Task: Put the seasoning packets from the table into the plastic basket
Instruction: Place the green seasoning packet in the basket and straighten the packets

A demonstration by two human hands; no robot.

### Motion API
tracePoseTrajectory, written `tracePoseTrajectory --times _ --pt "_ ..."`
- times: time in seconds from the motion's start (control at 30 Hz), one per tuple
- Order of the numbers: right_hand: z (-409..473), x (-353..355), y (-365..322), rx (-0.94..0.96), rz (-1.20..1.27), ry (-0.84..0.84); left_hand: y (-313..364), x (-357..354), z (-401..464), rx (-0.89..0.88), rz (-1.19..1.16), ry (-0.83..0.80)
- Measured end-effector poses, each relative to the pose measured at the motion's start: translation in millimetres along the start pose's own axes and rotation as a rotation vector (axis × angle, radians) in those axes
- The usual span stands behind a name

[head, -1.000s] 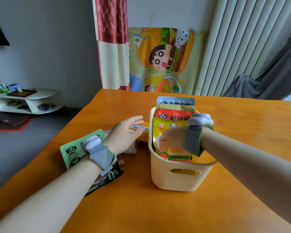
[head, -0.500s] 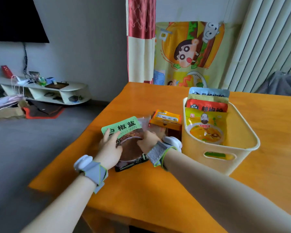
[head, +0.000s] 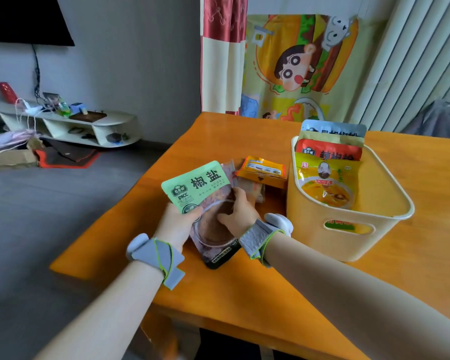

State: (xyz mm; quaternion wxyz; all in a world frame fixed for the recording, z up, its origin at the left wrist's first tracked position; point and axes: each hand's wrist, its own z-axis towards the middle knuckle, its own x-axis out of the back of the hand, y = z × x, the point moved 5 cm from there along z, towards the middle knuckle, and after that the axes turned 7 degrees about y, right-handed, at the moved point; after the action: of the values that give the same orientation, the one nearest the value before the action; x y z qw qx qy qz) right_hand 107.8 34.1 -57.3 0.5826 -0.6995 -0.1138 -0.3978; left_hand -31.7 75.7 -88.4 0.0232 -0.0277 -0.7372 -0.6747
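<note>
Over the near left part of the orange table (head: 244, 294) we find both forearms reaching forward, each wrist wearing a grey band; the left hand (head: 176, 224) grips the left edge of the green-topped packet (head: 200, 193), its thumb on the front face; the right hand (head: 240, 214) holds the same packet from the right, fingers curled over its clear window. We note the packet tilted, its green header raised and its dark lower end at or just above the tabletop; brown powder shows through the window. Just behind it lie an orange packet (head: 263, 171) and a clear one (head: 252, 189), both on the table beside the basket. The cream plastic basket (head: 348, 242) stands to the right, close to the right wrist; three packets stand upright inside it: yellow (head: 327, 183), red (head: 330, 152), blue (head: 333, 129).
</note>
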Motion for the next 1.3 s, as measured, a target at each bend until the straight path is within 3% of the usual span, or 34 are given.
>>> tracePoseTrajectory --times 0.13,0.43,0.8,0.87,0.97,1.03,1.13,1.3 --pt "-8.6 21.1 -0.3 0.003 0.280 -0.011 34.3 -4.8 -17.1 -0.097 -0.083 0.055" --pt "-9.5 90.2 -40.9 0.046 0.688 0.147 128.2 -31.6 -31.0 -0.359 -0.183 0.070" --pt "15.5 222.2 -12.2 0.131 0.941 0.121 197.5 -119.6 -31.5 -0.535 -0.242 -0.188" --pt "20.5 236.8 -5.2 0.144 0.939 0.102 201.7 -141.4 -28.9 -0.556 -0.165 -0.242" --pt "32.4 260.0 19.8 0.084 0.951 0.260 193.4 -179.4 -21.7 -0.507 0.075 -0.348" --pt "39.3 272.9 40.9 0.047 1.014 0.395 181.7 -198.1 -16.3 -0.524 0.354 -0.325" --pt "44.9 282.8 68.6 0.002 1.044 0.549 163.4 -212.0 -8.9 -0.585 0.538 -0.321" --pt "51.7 288.7 85.7 0.016 1.042 0.601 153.2 -224.9 1.0 -0.701 0.843 -0.244"
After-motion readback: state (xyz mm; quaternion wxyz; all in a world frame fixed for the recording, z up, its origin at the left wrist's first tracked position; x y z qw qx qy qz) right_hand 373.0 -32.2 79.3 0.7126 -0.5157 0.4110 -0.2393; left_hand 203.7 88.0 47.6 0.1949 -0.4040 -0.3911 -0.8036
